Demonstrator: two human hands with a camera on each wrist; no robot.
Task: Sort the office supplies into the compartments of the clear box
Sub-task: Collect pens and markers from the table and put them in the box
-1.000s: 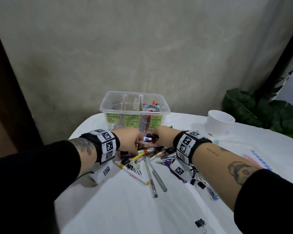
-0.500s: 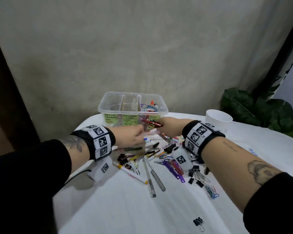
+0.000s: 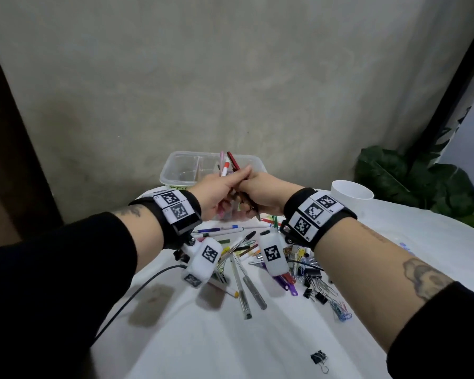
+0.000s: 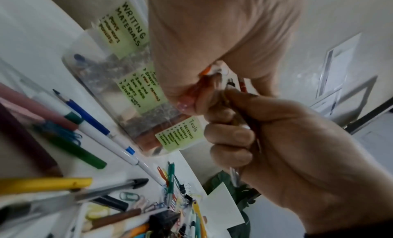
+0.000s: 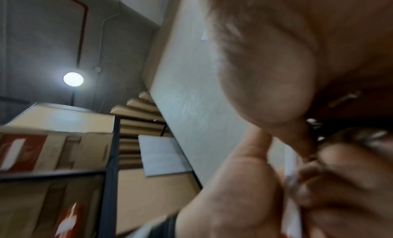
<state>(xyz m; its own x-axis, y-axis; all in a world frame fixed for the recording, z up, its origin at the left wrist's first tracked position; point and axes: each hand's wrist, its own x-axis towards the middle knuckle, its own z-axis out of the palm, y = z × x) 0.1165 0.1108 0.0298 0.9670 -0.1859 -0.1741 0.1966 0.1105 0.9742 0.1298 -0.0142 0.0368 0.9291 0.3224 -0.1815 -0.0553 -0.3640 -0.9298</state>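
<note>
Both hands are gripping a bunch of pens (image 3: 231,165): left hand (image 3: 212,191) and right hand (image 3: 260,191) touching, just in front of the clear box (image 3: 181,170).

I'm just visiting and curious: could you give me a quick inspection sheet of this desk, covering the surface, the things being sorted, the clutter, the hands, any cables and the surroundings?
Surface: table under a white cloth.
Job's things: clear box at the far edge, green labels for writing materials, consumables, tools; bundle of pens held raised in front of it.
Clutter: loose pens, markers, paper clips and binder clips piled below the wrists; one binder clip lies apart, nearer the camera.
Hands: left hand and right hand meet, both gripping the pens.
Cables: black cable runs from the left wrist camera.
Surroundings: grey wall, white cup, leafy plant.
</note>
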